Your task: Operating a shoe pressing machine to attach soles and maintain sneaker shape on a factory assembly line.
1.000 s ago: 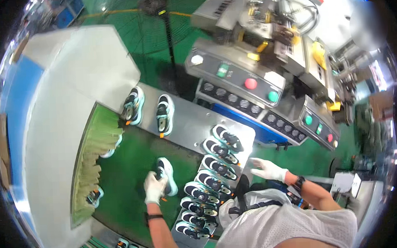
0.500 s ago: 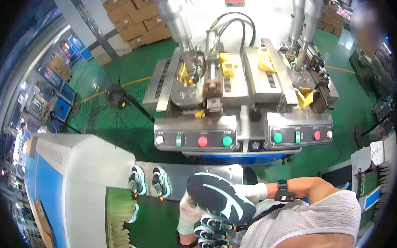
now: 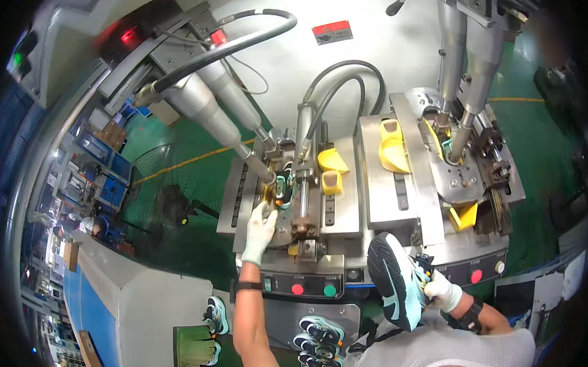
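Observation:
My right hand [image 3: 443,292], in a white glove, grips a sneaker [image 3: 395,281] by its upper. The shoe hangs toe up, its black, white and pale-blue sole facing left. My left hand [image 3: 260,234], gloved too, reaches forward to the left station of a two-station press [image 3: 348,220]. Its fingers are spread near the foot of a metal rod [image 3: 259,168]; whether they touch anything is unclear. Just beyond them, a second sneaker [image 3: 283,185], dark with light-blue edges, sits in that station, partly hidden by rods and a cylinder.
Yellow pads [image 3: 393,154] lie on the press blocks. Red and green buttons [image 3: 329,291] line its front panel. Several sneakers [image 3: 319,346] stand in a row near my body. At left, another shoe [image 3: 215,315] lies beside a pale machine [image 3: 149,314] with a fringed opening. A fan [image 3: 173,205] stands behind.
Both hands held the sneaker sole up in front of me. My left hand has let go and stretched forward to the press; my right hand has carried the shoe right. The view has shifted.

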### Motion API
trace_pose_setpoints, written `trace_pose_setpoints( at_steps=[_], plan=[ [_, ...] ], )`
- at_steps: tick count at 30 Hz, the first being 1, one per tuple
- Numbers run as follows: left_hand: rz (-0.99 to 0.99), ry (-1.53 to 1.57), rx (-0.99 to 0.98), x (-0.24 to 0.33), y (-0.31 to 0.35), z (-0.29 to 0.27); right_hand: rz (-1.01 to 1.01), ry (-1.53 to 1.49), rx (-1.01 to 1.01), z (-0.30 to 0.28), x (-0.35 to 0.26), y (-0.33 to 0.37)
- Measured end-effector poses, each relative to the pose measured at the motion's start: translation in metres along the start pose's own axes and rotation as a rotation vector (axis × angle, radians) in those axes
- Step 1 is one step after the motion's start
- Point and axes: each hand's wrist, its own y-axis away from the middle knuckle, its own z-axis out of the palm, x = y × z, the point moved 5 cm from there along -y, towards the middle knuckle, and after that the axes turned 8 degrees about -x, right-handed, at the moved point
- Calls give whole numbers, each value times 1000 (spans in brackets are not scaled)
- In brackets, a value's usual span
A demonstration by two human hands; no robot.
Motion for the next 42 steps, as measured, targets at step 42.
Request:
trace_pose_setpoints(
  at_steps=[42],
  plan=[
    [-1120, 233, 564, -109, 497, 109, 259, 2251, 584, -114, 17, -571]
  ],
)
